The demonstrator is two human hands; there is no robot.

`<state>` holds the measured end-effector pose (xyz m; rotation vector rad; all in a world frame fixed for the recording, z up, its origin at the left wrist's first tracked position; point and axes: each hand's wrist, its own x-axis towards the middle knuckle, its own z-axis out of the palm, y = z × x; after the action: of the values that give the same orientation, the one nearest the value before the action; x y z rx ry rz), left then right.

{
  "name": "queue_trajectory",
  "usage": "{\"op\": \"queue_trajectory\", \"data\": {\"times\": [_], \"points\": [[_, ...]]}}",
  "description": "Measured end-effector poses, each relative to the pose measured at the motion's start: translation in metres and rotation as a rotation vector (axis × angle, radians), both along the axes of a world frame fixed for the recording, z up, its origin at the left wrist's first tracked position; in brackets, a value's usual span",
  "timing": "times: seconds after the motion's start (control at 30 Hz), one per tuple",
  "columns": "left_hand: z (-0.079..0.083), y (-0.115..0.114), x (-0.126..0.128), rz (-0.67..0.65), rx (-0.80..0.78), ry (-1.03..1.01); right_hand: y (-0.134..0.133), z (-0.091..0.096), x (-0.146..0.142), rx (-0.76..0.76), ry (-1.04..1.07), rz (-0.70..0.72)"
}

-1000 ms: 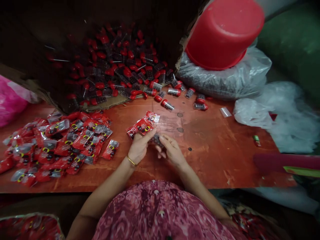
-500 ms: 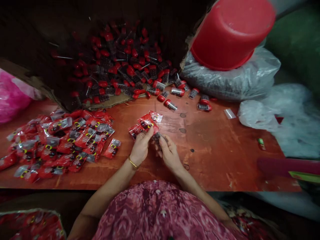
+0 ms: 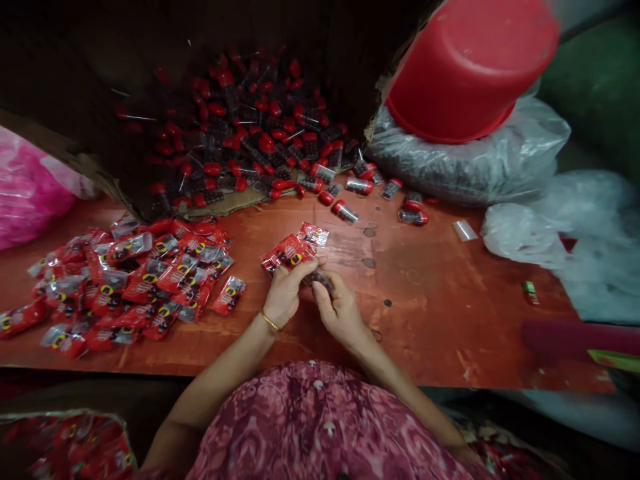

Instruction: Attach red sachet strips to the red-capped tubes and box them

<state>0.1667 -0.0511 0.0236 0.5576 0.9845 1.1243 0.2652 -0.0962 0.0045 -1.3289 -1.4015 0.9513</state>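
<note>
Grip: my left hand (image 3: pixel 283 295) and right hand (image 3: pixel 341 312) pinch 1 dark container (image 3: pixel 317 275) with the fingers | Place: over the red table (image 3: pixel 430 300), just beside red packets (image 3: pixel 287 251) | Handling: I judge it light, stiff, perhaps slippery; best held by its sides, without hard squeezing

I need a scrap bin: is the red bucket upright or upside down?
Upside down: the bucket has its closed base uppermost, rim down on the bag.

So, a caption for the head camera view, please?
Left hand and right hand hold a small dark object near glossy red plastic packets.
</note>
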Motion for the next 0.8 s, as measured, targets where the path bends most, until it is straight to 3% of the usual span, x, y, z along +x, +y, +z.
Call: {"op": "queue_trajectory", "data": {"times": [0.07, 0.23, 0.33, 0.4, 0.47, 0.57, 0.8], "points": [[0.0, -0.001, 0.0, -0.048, -0.037, 0.002, -0.002, 0.001, 0.001, -0.082, 0.091, 0.023], [0.002, -0.008, 0.001, -0.154, -0.08, 0.01, -0.002, 0.007, 0.001, -0.374, 0.562, 0.19], [-0.002, -0.013, 0.003, -0.222, -0.022, 0.059, 0.001, 0.008, -0.001, -0.418, 0.681, 0.17], [-0.005, -0.015, 0.003, -0.241, 0.024, 0.061, 0.003, 0.006, -0.002, -0.329, 0.618, 0.054], [-0.006, -0.014, 0.004, -0.143, 0.087, 0.019, 0.005, 0.003, -0.002, -0.192, 0.465, -0.067], [-0.005, -0.006, 0.003, -0.02, 0.122, -0.03, 0.004, -0.001, 0.0, -0.054, 0.226, -0.125], [-0.008, -0.004, 0.0, -0.144, 0.077, -0.028, -0.001, 0.0, -0.003, 0.14, -0.185, -0.246]]}}
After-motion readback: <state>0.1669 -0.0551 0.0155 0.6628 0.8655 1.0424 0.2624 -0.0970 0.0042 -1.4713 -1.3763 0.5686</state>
